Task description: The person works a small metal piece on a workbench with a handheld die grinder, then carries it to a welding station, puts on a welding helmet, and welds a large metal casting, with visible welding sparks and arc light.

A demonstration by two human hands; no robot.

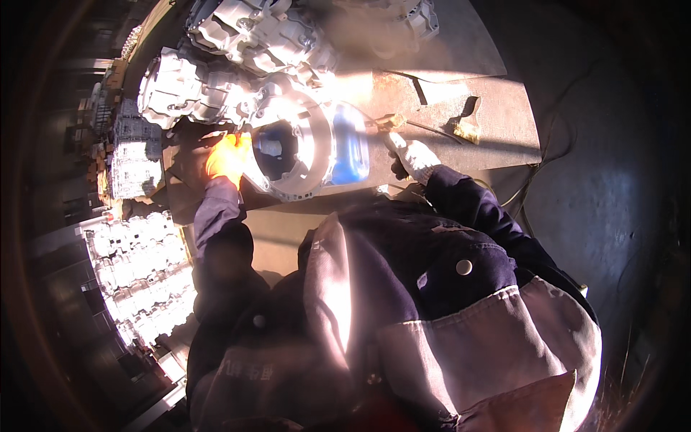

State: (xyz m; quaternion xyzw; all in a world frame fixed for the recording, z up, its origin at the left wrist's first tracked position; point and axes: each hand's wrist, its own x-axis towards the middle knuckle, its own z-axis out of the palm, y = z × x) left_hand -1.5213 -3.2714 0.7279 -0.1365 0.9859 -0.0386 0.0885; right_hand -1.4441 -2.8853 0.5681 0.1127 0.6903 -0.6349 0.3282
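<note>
My left hand [229,157], in a bright orange glove, is at the left edge of a pale cast-metal housing [317,155] with a wide round opening. Its fingers look closed on that edge, though glare washes out the contact. Right of the housing stands a translucent blue container [350,151]. My right hand [416,158], in a whitish glove, is farther right over the table's near edge. Its fingers are curled, and a small tan piece [391,122] shows just beyond them. Whether the hand holds that piece cannot be made out.
More metal housings [252,32] crowd the back left of the worktable [497,129]. A tan scrap [468,129] and a thin rod [435,132] lie on the right. Stacked castings [140,273] stand at left. Cables [529,183] hang by the right corner.
</note>
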